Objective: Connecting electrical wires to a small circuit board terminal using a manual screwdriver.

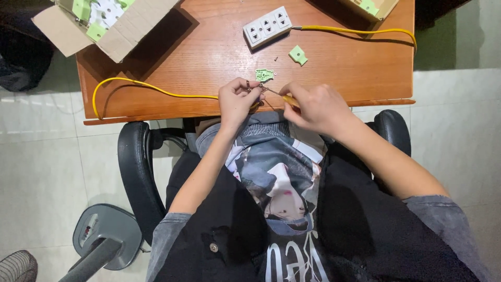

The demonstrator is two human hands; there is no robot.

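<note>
1. Nearest the camera is the person's lap, in a dark printed shirt, on a black office chair [136, 172] pulled up to the table.
2. The left hand [237, 102] hovers at the near edge of the wooden table [209, 47], its fingertips pinched on a small metal part [248, 84]; the part is too small to tell more.
3. The right hand [315, 107] is closed around a yellow-handled screwdriver [282, 96], whose thin shaft points left to the small part between the two hands.
4. A yellow cable [130, 83] loops across the table's left side and runs in under the left hand.
5. Just beyond the hands lies a small green plastic piece [264, 75], with a second green piece [298, 55] a little farther right.
6. Farther back lies a white power strip [266, 27] with its own yellow cord leading right.
7. At the far left corner an open cardboard box [112, 26] holds green and white parts.
</note>
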